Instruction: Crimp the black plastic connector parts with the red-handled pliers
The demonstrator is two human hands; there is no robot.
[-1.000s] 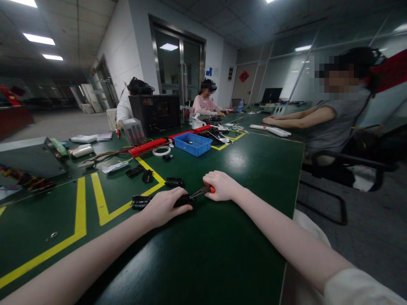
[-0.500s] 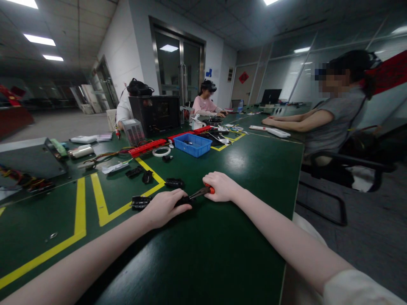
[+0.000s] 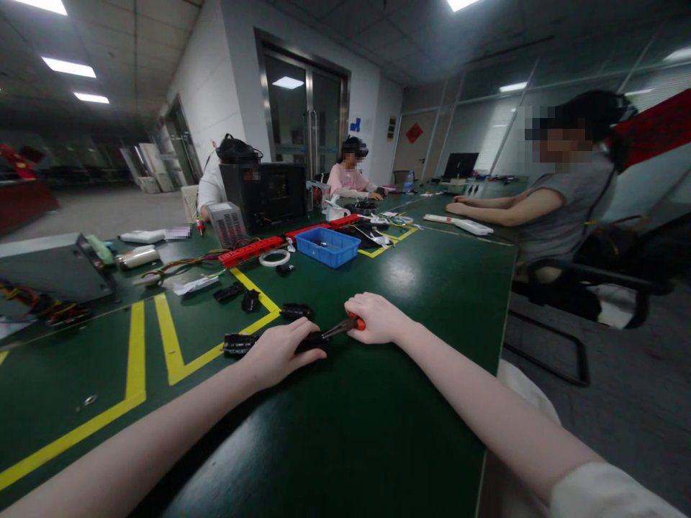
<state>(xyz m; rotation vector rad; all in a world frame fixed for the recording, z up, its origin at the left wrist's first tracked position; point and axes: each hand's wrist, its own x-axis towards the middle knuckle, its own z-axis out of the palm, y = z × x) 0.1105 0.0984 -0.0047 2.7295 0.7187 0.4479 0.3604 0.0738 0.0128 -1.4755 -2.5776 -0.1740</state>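
Person at right [image 3: 566, 205]: leaned slightly toward the surface [image 3: 410, 403]; both working hands, all but unmoved. Right hand [image 3: 375, 318]: closed round orange-handled pliers [image 3: 341, 327], tips meeting the right end of a black part [image 3: 317, 341]. Left hand [image 3: 283, 350]: wrapped over that part between the hands, apparently bracing it against the pliers; fingers hid most of it. Adjacent: a ribbed black piece [image 3: 238, 344] by the left wrist and a rounded black piece [image 3: 296, 311] behind the fingers crowded that side. Farther: blue tray [image 3: 316, 255], white ring [image 3: 274, 257], red strip [image 3: 251, 252].
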